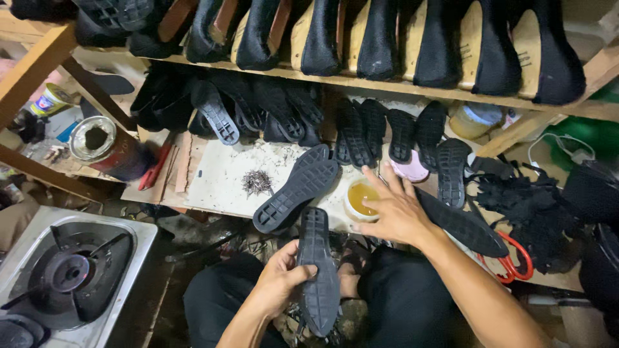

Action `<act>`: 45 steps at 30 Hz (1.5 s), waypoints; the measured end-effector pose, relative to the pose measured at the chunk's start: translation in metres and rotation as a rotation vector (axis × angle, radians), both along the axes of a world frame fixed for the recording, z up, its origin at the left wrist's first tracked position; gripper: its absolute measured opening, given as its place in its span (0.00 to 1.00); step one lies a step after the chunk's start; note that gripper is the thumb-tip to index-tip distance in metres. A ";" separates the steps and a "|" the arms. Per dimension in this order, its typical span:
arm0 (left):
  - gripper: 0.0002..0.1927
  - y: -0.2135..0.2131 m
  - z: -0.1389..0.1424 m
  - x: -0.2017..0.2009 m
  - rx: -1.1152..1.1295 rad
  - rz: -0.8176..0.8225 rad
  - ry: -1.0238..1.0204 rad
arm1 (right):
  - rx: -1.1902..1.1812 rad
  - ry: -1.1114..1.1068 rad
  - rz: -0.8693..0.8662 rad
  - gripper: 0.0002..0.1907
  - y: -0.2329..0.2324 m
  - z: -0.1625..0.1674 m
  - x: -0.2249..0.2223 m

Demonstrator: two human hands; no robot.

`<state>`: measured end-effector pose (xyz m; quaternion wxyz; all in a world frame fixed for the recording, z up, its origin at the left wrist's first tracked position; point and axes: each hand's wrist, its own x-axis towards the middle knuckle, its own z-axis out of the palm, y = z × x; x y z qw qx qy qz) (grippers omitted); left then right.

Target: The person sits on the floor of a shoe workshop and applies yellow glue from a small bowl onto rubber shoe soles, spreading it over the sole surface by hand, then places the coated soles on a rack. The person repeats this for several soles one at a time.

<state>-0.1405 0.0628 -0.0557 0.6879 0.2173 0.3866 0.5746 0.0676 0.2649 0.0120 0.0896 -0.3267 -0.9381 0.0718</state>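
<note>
The bench (219, 187) carries a glue cup (361, 198), the landmark here. Left of the cup a loose sole (298, 188) lies tread-up. Below it, left hand (278, 283) fingers (303, 274) close around another sole (319, 274), likely steadying it for gluing. Right hand (394, 212) rests spread open over the cup, gripping nothing.

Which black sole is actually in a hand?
The black sole gripped by the left hand over the lap, tread up; all others lie on the bench or lean at its back.

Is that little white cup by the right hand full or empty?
Partly full: the white cup holds amber liquid below its rim, beside the right hand.
</note>
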 end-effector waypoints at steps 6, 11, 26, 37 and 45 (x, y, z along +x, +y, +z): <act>0.31 -0.006 0.012 -0.013 0.055 -0.044 0.068 | -0.055 0.263 -0.031 0.13 -0.018 -0.004 0.016; 0.35 0.003 0.017 -0.008 0.051 -0.066 -0.063 | -0.299 0.518 0.311 0.19 -0.089 0.005 0.017; 0.41 0.005 0.028 -0.015 0.119 -0.087 -0.044 | -0.574 0.685 0.478 0.26 -0.089 -0.012 0.019; 0.44 0.017 0.039 -0.015 0.075 0.077 0.051 | -0.173 0.610 0.346 0.21 -0.099 -0.016 0.010; 0.41 0.022 0.043 -0.004 0.148 0.238 0.018 | 0.162 0.580 0.287 0.23 -0.113 -0.028 -0.005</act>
